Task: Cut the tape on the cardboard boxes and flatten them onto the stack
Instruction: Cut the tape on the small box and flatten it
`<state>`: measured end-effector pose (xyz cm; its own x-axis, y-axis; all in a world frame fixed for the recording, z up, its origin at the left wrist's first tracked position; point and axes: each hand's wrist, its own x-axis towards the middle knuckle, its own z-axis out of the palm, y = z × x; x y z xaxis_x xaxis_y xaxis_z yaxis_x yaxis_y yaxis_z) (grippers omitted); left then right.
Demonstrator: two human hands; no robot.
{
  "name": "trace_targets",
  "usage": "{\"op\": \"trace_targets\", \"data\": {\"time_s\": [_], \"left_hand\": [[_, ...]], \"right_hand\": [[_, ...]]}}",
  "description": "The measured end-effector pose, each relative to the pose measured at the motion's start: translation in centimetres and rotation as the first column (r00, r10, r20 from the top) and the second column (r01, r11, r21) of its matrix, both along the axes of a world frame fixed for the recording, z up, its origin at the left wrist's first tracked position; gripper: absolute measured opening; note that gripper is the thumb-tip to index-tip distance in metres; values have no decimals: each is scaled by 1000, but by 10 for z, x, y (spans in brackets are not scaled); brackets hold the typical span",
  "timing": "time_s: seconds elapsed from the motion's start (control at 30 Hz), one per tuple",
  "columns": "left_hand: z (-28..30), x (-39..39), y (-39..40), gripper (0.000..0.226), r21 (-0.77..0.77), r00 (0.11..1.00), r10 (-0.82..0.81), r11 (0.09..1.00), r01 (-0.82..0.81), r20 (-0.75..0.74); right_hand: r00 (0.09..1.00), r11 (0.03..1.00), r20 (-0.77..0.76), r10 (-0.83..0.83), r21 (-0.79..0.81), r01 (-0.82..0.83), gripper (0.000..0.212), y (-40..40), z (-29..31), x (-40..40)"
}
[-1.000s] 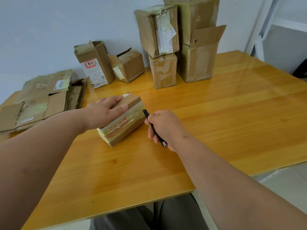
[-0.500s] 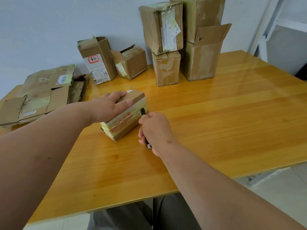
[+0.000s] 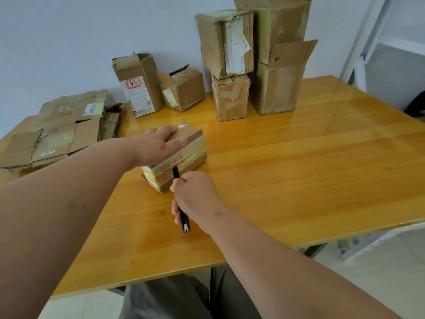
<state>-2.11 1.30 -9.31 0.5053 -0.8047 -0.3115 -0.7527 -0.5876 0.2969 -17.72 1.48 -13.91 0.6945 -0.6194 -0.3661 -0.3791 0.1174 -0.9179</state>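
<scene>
Taped box (image 3: 184,155), frame centre on table (image 3: 299,180): left hand (image 3: 156,146) rests flat on top, fingers straight. Right hand (image 3: 195,199) fingers curled round black cutter (image 3: 181,203), tip at box's taped side. Flattened stack (image 3: 53,132) at frame left.

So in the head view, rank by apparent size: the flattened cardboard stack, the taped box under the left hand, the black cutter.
1. flattened cardboard stack, widest, though farther away.
2. taped box, partly covered by the left hand.
3. black cutter, gripped in the right hand, clearly smallest.
</scene>
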Motion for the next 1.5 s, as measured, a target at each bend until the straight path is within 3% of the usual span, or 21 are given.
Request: {"op": "trace_targets", "data": {"time_s": [0.33, 0.5, 0.6, 0.67, 0.73, 0.9, 1.13, 1.5], "left_hand": [[4, -7, 3, 68, 2, 1000, 25, 1000, -25, -16], [24, -1, 9, 54, -6, 970, 115, 993, -119, -214], [35, 1, 12, 53, 34, 950, 146, 989, -143, -274], [36, -4, 12, 55, 43, 932, 179, 984, -174, -316], [34, -11, 11, 59, 35, 924, 178, 984, -177, -338], [31, -35, 7, 73, 3, 968, 100, 995, -102, -232], [32, -50, 6, 67, 6, 969, 106, 994, -107, -225], [34, -58, 9, 71, 13, 966, 143, 990, -143, -216]], "right_hand": [[940, 907, -119, 321, -249, -341, 27, 12, -2, -3], [980, 954, 3, 201, -227, -195, 23, -19, 4, -32], [991, 944, 28, 128, -309, -114, 23, -31, 1, -47], [998, 887, 27, 64, -459, -44, 25, -32, -9, -50], [1000, 772, 24, 1, -636, 14, 28, -30, -22, -52], [994, 542, 103, -47, -833, 112, 31, -16, -39, -62], [983, 380, 138, -118, -909, 173, 24, -10, -38, -70], [968, 242, 206, -142, -941, 236, 28, -11, -42, -64]]}}
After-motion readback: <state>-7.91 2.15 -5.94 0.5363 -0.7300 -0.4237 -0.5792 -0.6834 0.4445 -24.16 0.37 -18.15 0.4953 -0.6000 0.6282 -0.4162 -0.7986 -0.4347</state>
